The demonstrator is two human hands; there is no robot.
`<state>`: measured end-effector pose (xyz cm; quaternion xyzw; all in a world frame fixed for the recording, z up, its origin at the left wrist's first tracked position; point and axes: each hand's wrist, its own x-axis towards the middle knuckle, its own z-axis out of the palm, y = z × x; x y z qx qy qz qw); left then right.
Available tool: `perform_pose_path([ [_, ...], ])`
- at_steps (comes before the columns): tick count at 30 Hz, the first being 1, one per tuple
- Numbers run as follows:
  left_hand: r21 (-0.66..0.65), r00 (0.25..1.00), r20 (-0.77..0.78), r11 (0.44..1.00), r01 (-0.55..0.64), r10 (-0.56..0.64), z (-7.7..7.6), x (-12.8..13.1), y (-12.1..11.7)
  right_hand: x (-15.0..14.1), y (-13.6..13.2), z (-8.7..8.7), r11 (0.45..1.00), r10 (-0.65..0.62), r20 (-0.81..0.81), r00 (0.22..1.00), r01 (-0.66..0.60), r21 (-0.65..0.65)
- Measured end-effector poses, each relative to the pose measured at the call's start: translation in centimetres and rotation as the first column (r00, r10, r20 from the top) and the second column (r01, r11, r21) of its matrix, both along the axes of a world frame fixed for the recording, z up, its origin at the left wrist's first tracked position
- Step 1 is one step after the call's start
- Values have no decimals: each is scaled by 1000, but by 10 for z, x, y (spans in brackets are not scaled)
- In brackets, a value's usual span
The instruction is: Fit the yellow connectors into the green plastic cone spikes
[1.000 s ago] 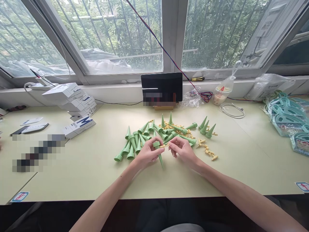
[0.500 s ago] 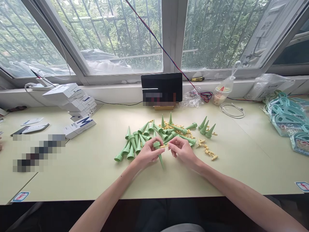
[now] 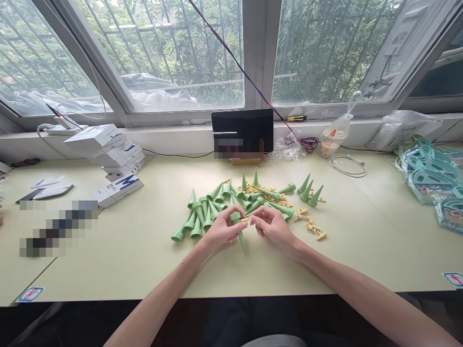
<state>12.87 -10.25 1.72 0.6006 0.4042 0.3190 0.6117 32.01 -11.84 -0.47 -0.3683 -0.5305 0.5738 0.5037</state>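
My left hand (image 3: 224, 227) is closed around a green plastic plant-watering spike (image 3: 241, 237), its pointed end tilted down toward the table and its ribbed cap up. A small yellow valve piece (image 3: 245, 220) sticks out sideways from just below that cap. The fingertips of my right hand (image 3: 272, 225) pinch the outer end of the yellow piece. Behind both hands lies a heap of green spikes (image 3: 197, 212), mixed with a pile of yellow valve pieces (image 3: 265, 189). Some spikes with valves (image 3: 306, 189) stand upright to the right.
Loose yellow valves (image 3: 316, 232) lie right of my right hand. A black tablet (image 3: 243, 131) stands at the back. White boxes (image 3: 119, 190) are stacked at left. A bagged cup (image 3: 331, 140), a coiled white cable (image 3: 347, 166) and wrapped teal items (image 3: 430, 168) are at right.
My right fingertips have shifted very slightly left, closer to the spike, along with the yellow valve's end. The spike in my left hand stays almost in place.
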Motion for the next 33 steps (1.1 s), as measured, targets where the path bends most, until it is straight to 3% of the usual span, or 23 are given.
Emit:
perform_pose_path([
  [33,-18,999,-11,999,34,-34,-1,3,-1,-3,-2,-1,1000,17,36,999,-17,-2],
])
